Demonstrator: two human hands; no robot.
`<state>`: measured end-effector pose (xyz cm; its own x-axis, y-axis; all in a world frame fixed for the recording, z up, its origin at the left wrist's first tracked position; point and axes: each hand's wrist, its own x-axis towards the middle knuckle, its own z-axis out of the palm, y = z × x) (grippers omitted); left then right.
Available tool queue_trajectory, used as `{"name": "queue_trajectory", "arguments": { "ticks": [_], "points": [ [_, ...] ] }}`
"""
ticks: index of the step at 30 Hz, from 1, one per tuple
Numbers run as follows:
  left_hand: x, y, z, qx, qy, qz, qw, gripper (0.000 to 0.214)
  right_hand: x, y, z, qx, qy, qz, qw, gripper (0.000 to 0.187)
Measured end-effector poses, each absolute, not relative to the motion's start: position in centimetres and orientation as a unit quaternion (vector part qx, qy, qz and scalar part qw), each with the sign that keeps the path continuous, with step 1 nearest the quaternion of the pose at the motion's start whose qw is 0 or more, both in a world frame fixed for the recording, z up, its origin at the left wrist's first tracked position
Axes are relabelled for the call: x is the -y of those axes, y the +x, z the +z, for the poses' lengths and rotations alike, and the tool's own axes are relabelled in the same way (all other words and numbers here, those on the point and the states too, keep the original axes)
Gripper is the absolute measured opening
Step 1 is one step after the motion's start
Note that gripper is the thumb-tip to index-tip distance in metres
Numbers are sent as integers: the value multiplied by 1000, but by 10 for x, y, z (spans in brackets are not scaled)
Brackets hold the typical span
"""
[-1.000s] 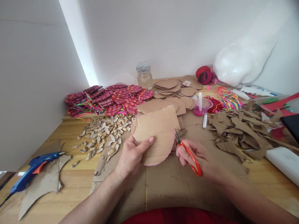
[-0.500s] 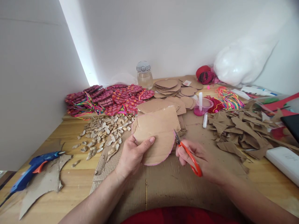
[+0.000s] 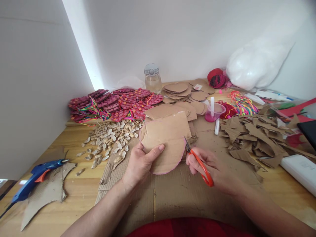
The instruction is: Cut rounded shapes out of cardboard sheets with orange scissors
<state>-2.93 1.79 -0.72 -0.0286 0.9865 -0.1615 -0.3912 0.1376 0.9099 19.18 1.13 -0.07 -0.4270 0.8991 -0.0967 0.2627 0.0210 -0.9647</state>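
A piece of cardboard [image 3: 165, 135] with a purple line along its rounded lower edge is pinched in my left hand [image 3: 142, 161], thumb on top and the other fingers hidden beneath. My right hand [image 3: 203, 164] is closed round orange-handled scissors [image 3: 201, 166]. Their dark blade tips meet the cardboard's right edge, where the purple line begins; whether the blades are parted is hard to see. Under both hands lies a large cardboard sheet [image 3: 182, 197]. Just behind the held piece are more cut cardboard pieces [image 3: 182, 108].
Peanut shells [image 3: 111, 138] and a blue glue gun [image 3: 37, 177] are at left. Decorated pink pieces [image 3: 118, 103], a lidded jar [image 3: 153, 80] and cardboard discs [image 3: 177, 89] line the back. On the right are cardboard scraps [image 3: 256, 135], a plastic cup [image 3: 214, 112] and a white case [image 3: 300, 172].
Almost nothing differs. The camera view has shifted very slightly; both hands, the cardboard and the scissors keep nearly the same positions.
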Motion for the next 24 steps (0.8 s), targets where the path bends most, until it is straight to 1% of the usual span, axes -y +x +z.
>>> {"name": "queue_trajectory", "arguments": {
  "ticks": [3, 11, 24],
  "points": [
    [-18, -29, -7, -443, 341, 561, 610, 53, -11, 192, -2, 654, -444, 536, 295, 48],
    [-18, -30, -9, -442, 339, 562, 611, 56, -11, 193, -13, 647, -427, 550, 311, 45],
    [-17, -29, -8, -434, 341, 559, 618, 59, -7, 191, -16, 628, -452, 543, 326, 45]
  ]
}}
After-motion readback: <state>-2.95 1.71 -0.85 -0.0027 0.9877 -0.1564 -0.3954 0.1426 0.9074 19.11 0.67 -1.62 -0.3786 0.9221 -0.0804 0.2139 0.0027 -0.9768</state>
